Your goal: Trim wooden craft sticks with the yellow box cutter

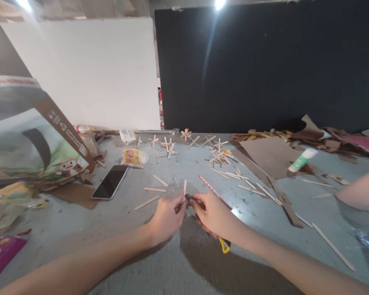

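Note:
Between the thumb and fingers of my left hand [167, 217] stands a short wooden craft stick [185, 187], pointing away from me. My right hand [213, 215] is closed around a utility knife [224, 245], whose yellow end sticks out below the palm. The knife's dark front end meets the stick at my left fingertips; the blade edge itself is too small to make out. Left of my left hand lie a few loose craft sticks [154, 189]. A red patterned pencil [215, 192] rests just beyond my right hand.
Star-shaped stick bundles [168, 146] spread along the back. At left are a phone [110, 182], a wrapped snack [133, 157] and a large printed bag [46, 143]. Cardboard [269, 153], a glue stick [303, 159] and another person's arm [361, 188] are at right.

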The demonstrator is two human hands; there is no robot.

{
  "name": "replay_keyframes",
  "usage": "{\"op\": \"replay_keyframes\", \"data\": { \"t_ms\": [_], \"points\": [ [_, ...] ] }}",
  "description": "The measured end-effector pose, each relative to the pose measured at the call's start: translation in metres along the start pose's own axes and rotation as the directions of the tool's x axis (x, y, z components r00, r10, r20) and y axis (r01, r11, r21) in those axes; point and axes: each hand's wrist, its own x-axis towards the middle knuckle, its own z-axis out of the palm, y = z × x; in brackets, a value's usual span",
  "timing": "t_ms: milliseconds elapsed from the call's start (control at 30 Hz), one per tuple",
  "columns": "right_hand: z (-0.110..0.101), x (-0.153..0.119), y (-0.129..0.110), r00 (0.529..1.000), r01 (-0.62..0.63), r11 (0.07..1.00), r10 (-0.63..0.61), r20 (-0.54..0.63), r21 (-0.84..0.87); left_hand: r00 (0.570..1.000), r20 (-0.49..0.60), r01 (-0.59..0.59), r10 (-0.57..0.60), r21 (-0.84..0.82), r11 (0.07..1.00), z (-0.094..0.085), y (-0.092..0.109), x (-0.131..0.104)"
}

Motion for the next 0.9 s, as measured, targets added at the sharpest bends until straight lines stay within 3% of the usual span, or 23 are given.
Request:
{"op": "replay_keyframes", "data": {
  "t_ms": [267, 467, 600, 767, 900],
  "points": [
    [0.009, 0.003, 0.003, 0.999, 0.035, 0.99, -0.032, -0.021, 0.134, 0.995, -0.022, 0.09, -0.094, -0.147, 0.985, 0.002, -0.002, 0.005],
    [0.012, -0.005, -0.009, 0.999, -0.039, 0.984, 0.04, 0.001, 0.171, 0.983, -0.014, 0.167, -0.181, -0.316, 0.934, 0.007, -0.005, 0.007],
    [0.011, -0.014, -0.016, 0.997, -0.076, 0.993, 0.078, -0.021, 0.092, 0.97, 0.001, 0.227, -0.244, -0.374, 0.899, 0.01, -0.005, 0.005],
    [0.0, -0.023, -0.019, 0.998, -0.054, 0.966, 0.041, -0.055, -0.255, 0.971, 0.02, 0.226, -0.238, -0.391, 0.892, 0.011, -0.006, 0.003],
    [-0.005, -0.025, -0.016, 0.99, -0.13, 0.962, 0.141, 0.028, -0.241, 0.983, -0.006, 0.169, -0.182, -0.345, 0.923, 0.012, -0.005, 0.001]
  ]
}}
